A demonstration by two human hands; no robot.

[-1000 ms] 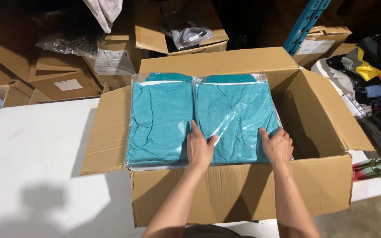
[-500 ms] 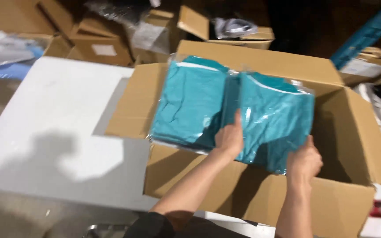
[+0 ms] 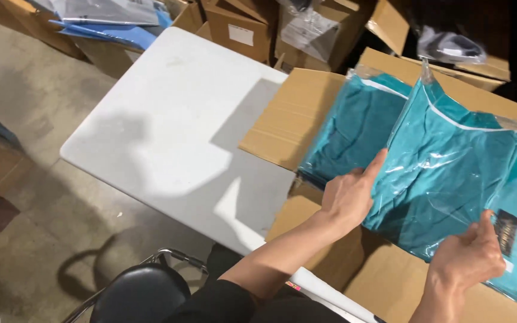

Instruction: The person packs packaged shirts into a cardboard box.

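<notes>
Both hands now hold one bagged teal shirt [image 3: 450, 173] lifted clear above the box [image 3: 306, 113] — a second ago it lay flat inside. Left hand [image 3: 349, 194] fingers grip its edge; right hand [image 3: 471, 257] pinches the lower corner — another bag [image 3: 348, 137] stays packed, counter [image 3: 175, 131] beside.

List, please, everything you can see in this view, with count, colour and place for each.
Lifted bagged garment: one, teal in clear plastic, raised above the open box, held by both hands.
Other bagged garments: at least two, teal, lying in the box beneath and beside the lifted one.
Open cardboard box: one, brown, on the table's right side.
Table: one, white, centre.
Stool: one, black seat on a metal frame, bottom edge.
Stacked cartons: several, brown, behind the table.
Flat bags: a few, grey and blue, top left.
Floor: grey concrete, left.
Left hand: on the lifted bag's left edge.
Right hand: gripping its lower right corner.
</notes>
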